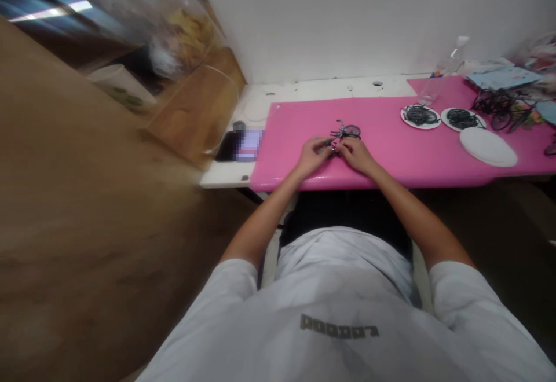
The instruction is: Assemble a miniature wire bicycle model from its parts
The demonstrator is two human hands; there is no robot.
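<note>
Though near plate [424, 127], bottle [433, 85] apart from bicycle [348, 131].

Left hand [313, 155] and right hand [358, 155] meet low in front of the body, fingers bent in a pinch.

The left arm [275, 205] and right arm [406, 202] both reach forward and slant inward, forming a wedge that narrows towards the fingertips. The forearms are bare, and the left wrist [301, 172] and right wrist [374, 168] sit roughly level, well apart compared with the fingertips. The back of each hand is turned partly upward. On both sides the fingers curl in towards the opposite hand, the two sets of tips close together; which fingers press hardest is too small to make out.
</note>
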